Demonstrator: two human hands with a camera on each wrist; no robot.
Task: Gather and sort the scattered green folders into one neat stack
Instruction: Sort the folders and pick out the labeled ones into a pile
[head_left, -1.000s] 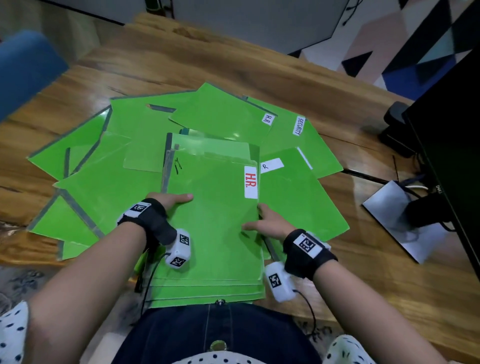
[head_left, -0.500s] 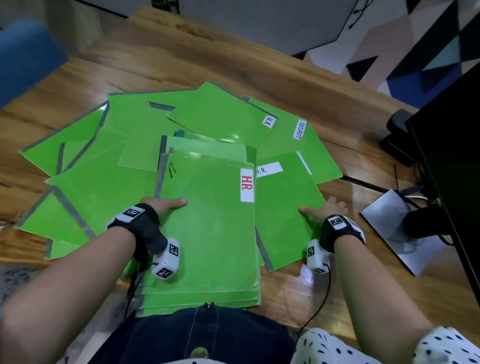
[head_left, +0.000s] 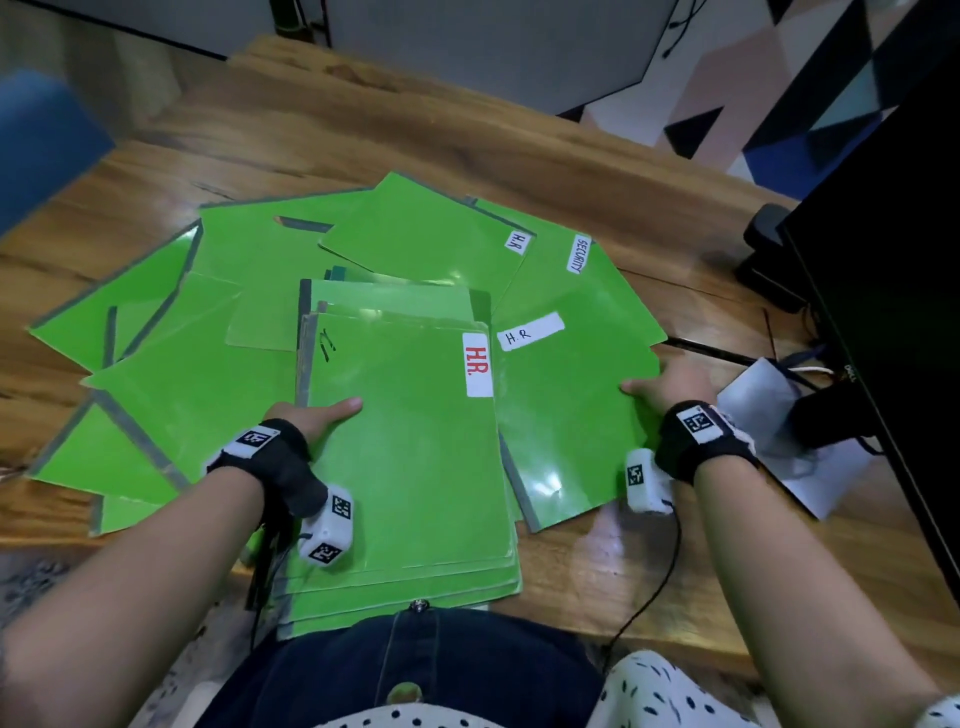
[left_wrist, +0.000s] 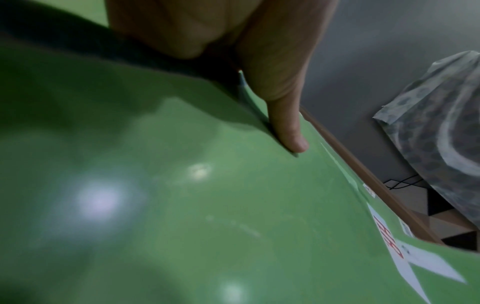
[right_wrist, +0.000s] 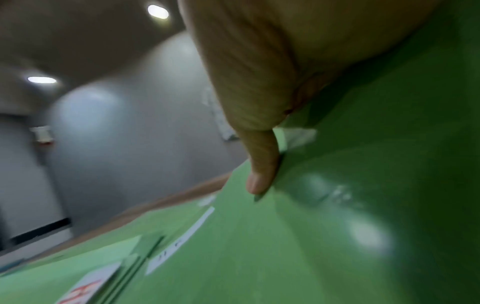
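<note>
A squared pile of green folders (head_left: 415, 467), topped by one with a red "H.R." label, lies at the table's near edge. My left hand (head_left: 311, 415) holds its left edge, thumb (left_wrist: 285, 127) on the top cover (left_wrist: 155, 205), other fingers hidden. To the right a green folder with a handwritten "H.R" label (head_left: 566, 415) lies askew, partly under the pile. My right hand (head_left: 670, 384) grips that folder's right edge, thumb (right_wrist: 262, 164) on top of the cover (right_wrist: 337, 226). More green folders fan out at the left (head_left: 156, 384) and behind, one marked "SECURITY" (head_left: 561, 270).
A black monitor (head_left: 893, 312) stands at the right on a grey base plate (head_left: 779, 467), with cables beside it. A black object (head_left: 769, 249) sits behind it. A blue chair (head_left: 41, 140) is at the far left. The wooden table (head_left: 597, 587) ends at my lap.
My right hand has left the pile's right edge and moved right to the outer edge of the handwritten "H.R" folder. The left hand has stayed on the pile's left edge.
</note>
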